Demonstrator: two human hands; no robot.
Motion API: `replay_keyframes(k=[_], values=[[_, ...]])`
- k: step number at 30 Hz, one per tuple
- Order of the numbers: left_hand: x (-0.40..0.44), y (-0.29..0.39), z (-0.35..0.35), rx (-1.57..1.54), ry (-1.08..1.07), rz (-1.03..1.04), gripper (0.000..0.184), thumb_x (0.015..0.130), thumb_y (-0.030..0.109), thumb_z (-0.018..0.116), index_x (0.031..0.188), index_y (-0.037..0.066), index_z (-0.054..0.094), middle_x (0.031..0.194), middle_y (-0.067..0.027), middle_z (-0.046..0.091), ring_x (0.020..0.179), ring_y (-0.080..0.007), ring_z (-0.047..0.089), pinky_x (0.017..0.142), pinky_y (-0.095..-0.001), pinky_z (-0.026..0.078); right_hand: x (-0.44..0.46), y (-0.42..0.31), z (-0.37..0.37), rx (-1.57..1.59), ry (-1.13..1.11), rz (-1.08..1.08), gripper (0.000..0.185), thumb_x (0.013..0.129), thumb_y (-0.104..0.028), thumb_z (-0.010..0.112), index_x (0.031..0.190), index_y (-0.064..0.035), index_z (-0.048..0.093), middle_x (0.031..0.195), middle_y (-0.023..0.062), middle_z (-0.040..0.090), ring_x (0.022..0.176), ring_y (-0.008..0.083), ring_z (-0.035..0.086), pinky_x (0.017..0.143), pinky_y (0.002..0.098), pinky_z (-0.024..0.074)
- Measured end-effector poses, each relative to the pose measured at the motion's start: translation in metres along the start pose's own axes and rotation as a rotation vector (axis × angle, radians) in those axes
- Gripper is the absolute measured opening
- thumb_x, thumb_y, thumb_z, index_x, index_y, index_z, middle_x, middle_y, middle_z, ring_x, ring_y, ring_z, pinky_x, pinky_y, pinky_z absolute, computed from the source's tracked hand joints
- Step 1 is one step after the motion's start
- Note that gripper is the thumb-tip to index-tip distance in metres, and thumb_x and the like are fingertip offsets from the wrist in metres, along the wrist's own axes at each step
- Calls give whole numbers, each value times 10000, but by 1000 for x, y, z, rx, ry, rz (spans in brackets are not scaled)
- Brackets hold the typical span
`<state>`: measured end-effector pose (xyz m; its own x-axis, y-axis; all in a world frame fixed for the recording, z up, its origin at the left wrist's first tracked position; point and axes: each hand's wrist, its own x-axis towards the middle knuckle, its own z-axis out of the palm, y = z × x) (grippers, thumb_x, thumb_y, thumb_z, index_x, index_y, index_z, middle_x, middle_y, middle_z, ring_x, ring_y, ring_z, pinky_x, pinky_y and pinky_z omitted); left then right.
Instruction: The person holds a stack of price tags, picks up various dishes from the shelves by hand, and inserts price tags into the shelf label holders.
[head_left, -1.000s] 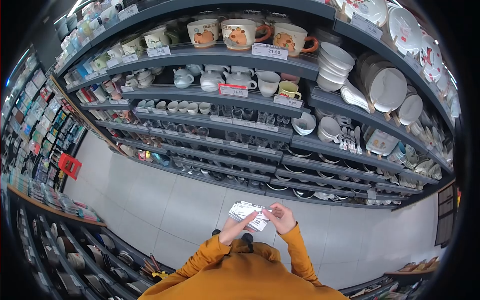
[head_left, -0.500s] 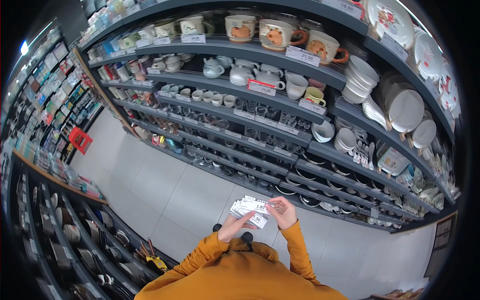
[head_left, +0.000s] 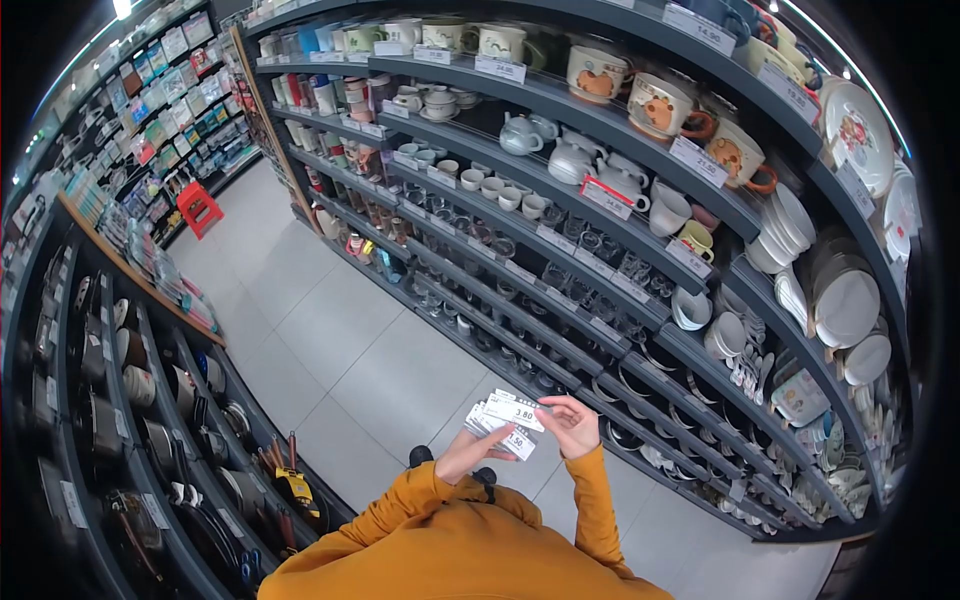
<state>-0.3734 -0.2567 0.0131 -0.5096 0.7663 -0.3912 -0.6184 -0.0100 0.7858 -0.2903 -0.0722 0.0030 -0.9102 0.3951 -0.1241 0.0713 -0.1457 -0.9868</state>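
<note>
A small fanned bunch of white price tags [head_left: 515,442] is in my left hand [head_left: 462,456], with the thumb over the front and fingers behind. The lower tag reads about 1.50. Above it is another price tag [head_left: 508,408], marked 3.80. My right hand [head_left: 572,427] pinches that upper tag at its right end between thumb and fingertips. Both hands are close together in front of my body, over the aisle floor. The small print on the tags is too fine to read.
Ahead, a long dark shelf [head_left: 560,352] carries mugs [head_left: 655,105], teapots [head_left: 572,160], glasses and plates [head_left: 845,305]. Another shelf [head_left: 150,400] with pans runs along my left. A red stool [head_left: 198,208] stands on the tiled floor [head_left: 375,370] at the far left.
My view has turned left, so the shelves sit farther right and tilt more. Both hands stay on the tags in nearly the same place before my body.
</note>
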Motion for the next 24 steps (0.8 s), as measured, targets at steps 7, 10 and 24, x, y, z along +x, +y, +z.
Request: replay_keyframes(k=[7,10,24], values=[[-11,10,-38,-101,-81,55,395,951,151,546,1324,59,452,1236,-102,591,1080,-206,612,843,-327,552,23,-16,29,-88,-4,-92,239,828,-5,696,1054,33,628,841,46,654,761,57,599,684,178,465],[-16,18,-62,-106,-100,23,408,952,150,542,1331,39,440,1271,-118,575,1105,-220,605,845,-322,552,32,-25,47,-72,29,-77,213,826,-31,707,1025,16,648,868,35,655,788,66,609,738,202,477],[-45,113,-248,33,-165,-31,391,958,136,522,1323,18,448,1259,-132,580,1044,-226,638,781,-297,581,99,-98,232,-195,262,-513,153,821,-19,703,961,13,652,848,48,663,736,68,605,682,204,467]])
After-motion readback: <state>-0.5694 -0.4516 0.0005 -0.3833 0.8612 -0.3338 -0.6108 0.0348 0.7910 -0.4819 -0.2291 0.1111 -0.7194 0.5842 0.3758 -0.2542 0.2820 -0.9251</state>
